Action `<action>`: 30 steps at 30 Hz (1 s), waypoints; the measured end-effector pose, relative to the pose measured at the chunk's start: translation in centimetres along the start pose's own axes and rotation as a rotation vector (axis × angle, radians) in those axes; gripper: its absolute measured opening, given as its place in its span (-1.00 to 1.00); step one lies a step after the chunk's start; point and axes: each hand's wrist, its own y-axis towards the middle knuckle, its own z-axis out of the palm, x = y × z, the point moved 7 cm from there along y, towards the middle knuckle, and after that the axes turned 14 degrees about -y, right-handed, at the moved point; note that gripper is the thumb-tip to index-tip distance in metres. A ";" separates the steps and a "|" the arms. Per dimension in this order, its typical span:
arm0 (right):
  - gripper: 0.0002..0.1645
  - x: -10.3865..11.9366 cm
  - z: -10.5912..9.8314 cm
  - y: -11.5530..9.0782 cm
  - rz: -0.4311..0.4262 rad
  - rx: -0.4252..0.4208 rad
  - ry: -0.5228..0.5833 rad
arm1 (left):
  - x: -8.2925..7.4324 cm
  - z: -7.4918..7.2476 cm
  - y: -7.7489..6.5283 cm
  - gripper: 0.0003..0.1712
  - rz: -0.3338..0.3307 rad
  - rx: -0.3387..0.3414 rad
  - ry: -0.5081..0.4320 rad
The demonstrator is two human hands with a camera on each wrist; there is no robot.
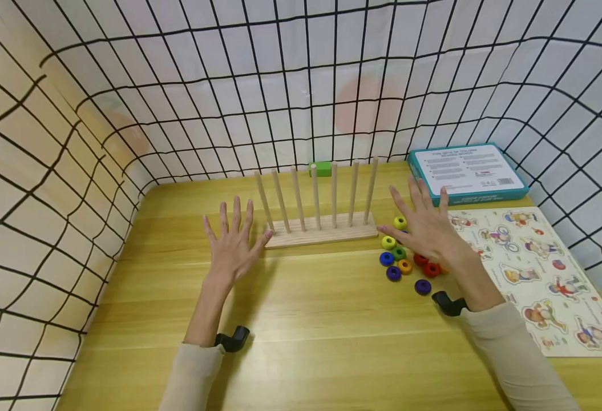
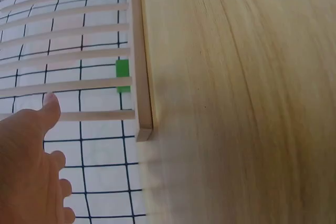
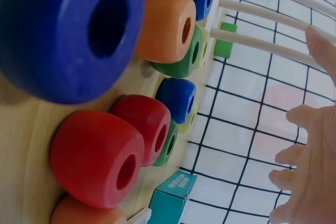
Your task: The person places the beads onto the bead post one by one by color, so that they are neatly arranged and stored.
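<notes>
The left hand (image 1: 230,248) and right hand (image 1: 426,228) have fingers spread apart, gripping nothing. The pale wooden rack (image 1: 327,231) with seven upright round pegs (image 1: 334,194) stands between the hands. Glossy multicoloured holed beads (image 1: 405,266) lie beside and partly beneath the right hand. The rack is probably light and stiff; hold its base (image 2: 140,66), not the slender pegs. Beads are likely hard, slippery; pinch their sides, leaving holes unobstructed.
</notes>
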 end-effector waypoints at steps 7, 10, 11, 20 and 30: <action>0.13 -0.3 0.0 0.2 -0.004 0.021 0.013 | 1.0 0.3 0.6 0.06 -0.007 0.056 0.001; 0.14 -0.4 0.2 0.2 -0.007 0.038 0.017 | 1.7 0.6 1.0 0.10 -0.006 0.114 -0.054; 0.14 -0.5 0.3 0.2 -0.007 0.046 0.014 | 2.0 0.7 1.1 0.11 -0.007 0.135 -0.084; 0.15 -1.0 0.4 0.2 -0.006 0.111 0.068 | 3.4 1.2 2.6 -0.02 0.040 0.255 -0.389; 0.14 -2.6 0.9 0.0 -0.026 0.162 0.213 | 4.0 2.5 3.2 -0.07 -0.009 0.309 -0.429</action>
